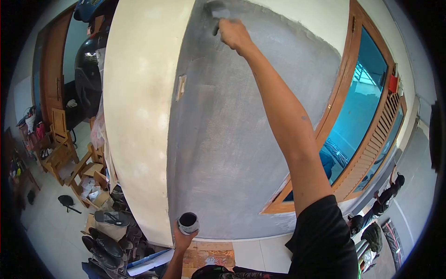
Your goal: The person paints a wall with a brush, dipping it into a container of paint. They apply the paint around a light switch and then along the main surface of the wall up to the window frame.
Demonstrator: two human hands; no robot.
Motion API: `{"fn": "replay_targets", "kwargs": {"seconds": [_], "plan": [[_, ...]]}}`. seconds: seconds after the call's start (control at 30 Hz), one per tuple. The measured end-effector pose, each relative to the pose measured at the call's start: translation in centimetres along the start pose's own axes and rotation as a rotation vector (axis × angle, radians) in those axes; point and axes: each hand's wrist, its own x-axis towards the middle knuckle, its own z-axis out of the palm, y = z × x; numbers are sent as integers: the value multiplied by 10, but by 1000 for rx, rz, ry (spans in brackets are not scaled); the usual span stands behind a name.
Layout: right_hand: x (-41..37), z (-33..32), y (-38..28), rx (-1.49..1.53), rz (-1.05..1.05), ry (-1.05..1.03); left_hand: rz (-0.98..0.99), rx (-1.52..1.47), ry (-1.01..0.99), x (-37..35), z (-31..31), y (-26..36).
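Observation:
High on the grey-painted wall [241,135], my right hand [234,35] is closed around the handle of a paintbrush [218,10]. Its bristle end lies near the top left edge of the grey area and is slightly blurred. Low down in front of the wall, my left hand [184,239] grips a small cup [189,229] from below. The cup's opening faces me and shows dark paint inside. Darker grey streaks run down the wall's left side, close to a light switch [181,87].
A cream wall section [139,121] borders the grey on the left. Right stands a wood-framed window [357,107]. Cardboard [209,255] covers floor below. Shoes [104,246] and wooden chairs [59,149] stand left. At far right, another person [390,195] reaches toward a grey wall.

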Motion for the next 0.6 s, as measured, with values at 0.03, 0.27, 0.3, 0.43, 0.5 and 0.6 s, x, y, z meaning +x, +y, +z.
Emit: {"fn": "replay_targets", "kwargs": {"seconds": [0.03,0.27,0.3,0.43,0.5,0.6], "plan": [[6,-3,9,-157,1,-127,21,33,2,1,0,3],[40,-123,92,-719,-46,-264,-14,94,9,5,10,-1],[24,-149,91,-702,-17,-301,-3,47,-4,6,13,-2],[-11,-212,106,-832,88,-237,29,67,-23,7,19,14],[-27,-205,96,-919,10,-197,11,56,-46,10,19,16],[-41,-161,62,-979,-241,-219,-8,48,-62,16,24,7]]}}
